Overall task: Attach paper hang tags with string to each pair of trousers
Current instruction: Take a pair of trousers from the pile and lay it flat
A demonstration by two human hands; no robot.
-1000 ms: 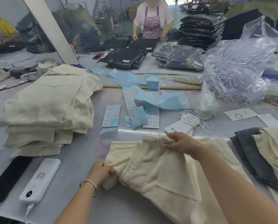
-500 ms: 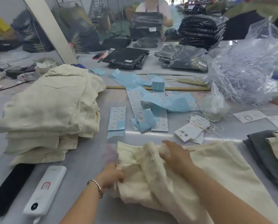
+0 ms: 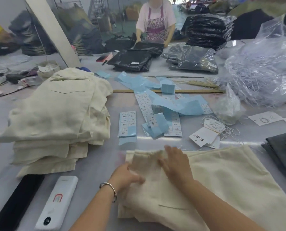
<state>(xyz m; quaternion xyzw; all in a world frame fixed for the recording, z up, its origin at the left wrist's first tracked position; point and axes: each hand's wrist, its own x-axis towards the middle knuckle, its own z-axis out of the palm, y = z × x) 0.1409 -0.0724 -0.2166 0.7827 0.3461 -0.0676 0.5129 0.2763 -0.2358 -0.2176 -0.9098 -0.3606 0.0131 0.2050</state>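
Observation:
A cream pair of trousers (image 3: 222, 177) lies folded on the table right in front of me. My left hand (image 3: 125, 176) rests on its left edge with fingers laid over the cloth. My right hand (image 3: 175, 162) lies flat on the waistband part, fingers straight. White paper hang tags with string (image 3: 205, 134) lie just beyond the trousers, untouched. A stack of folded cream trousers (image 3: 59, 114) stands at the left.
Blue sticker sheets (image 3: 155, 114) lie mid-table. A white power bank (image 3: 57, 204) and a black phone (image 3: 17, 202) lie near left. Dark folded trousers (image 3: 278, 152) sit at the right, clear plastic bags (image 3: 262, 69) behind. A person packs black garments (image 3: 134, 59) across the table.
Both hands have turned and flattened the trousers' waistband; my right hand went from pinching the cloth to lying flat on it. My left hand shifted right onto the fabric.

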